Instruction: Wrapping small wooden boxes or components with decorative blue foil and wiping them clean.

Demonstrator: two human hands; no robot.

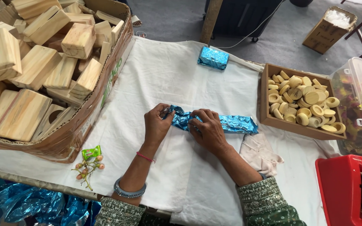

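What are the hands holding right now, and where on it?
Both grip the blue foil wrap at its crumpled left end: left hand pinches the tip, right hand presses just beside it.

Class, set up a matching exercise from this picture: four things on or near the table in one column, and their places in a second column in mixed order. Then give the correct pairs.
Things:
1. Wooden blocks
2. Wooden rings
3. Wrapped blue foil parcel
4. Red tape dispenser

Places:
A. Bottom right corner
B. In the big cardboard box at left
C. Far side of the white cloth, alone
D. In the shallow wooden tray at right

Pairs: 1-B, 2-D, 3-C, 4-A
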